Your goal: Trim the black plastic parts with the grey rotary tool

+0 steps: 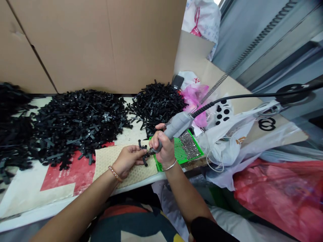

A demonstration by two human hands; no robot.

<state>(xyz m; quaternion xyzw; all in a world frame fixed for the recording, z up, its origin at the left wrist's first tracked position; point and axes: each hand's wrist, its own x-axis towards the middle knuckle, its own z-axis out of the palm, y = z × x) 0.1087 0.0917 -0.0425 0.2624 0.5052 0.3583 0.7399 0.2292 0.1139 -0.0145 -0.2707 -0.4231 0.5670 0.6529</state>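
Linkage [143, 147]: slim black plastic, pinched in your left hand [129, 158], long axis near-to-far!
Screwdriver [178, 125]: grey cylindrical plastic, gripped in your right hand [163, 148], tip just right of linkage, contact unclear.

Worktop [50, 210]: pale surface, white front edge running obliquely across lower left. Behind it, tall brown cardboard wall [83, 43], upright, faint vertical crease, dark slanting seam at left. To right, lighter cardboard sheet [193, 50] with cut upper edge; white plastic bag [202, 15], red print, beside its top. Upper right: blue-grey panels [230, 37], slanting in view. Small bright patch at top edge. Light pale, fairly even; lower right dimmer.
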